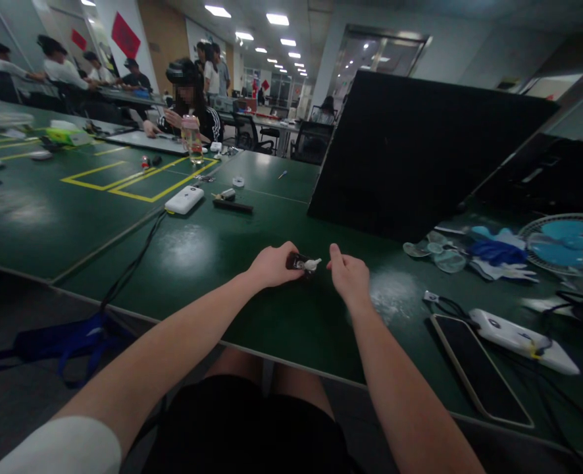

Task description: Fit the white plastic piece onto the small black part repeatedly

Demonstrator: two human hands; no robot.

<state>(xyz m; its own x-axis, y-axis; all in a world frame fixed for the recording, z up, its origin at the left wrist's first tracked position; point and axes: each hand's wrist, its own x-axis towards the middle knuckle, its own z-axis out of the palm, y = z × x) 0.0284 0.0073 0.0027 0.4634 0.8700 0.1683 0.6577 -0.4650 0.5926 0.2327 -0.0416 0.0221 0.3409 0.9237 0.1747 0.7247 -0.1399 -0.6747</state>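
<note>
My left hand (272, 264) is closed around a small dark object with a white tip (303, 263), held just above the green table (212, 263). A few centimetres to its right my right hand (348, 275) is curled into a loose pinch, fingertips pointing at the white tip. I cannot tell whether the right fingers hold anything. Both forearms reach out from the bottom of the view over my dark shorts.
A phone (479, 368) and a white power bank (523, 340) with cables lie at the right. A big black board (410, 151) leans behind my hands, with a blue fan (568, 243) and gloves (493, 253) beside it. Another power bank (184, 199) lies ahead on the left. People sit at far tables.
</note>
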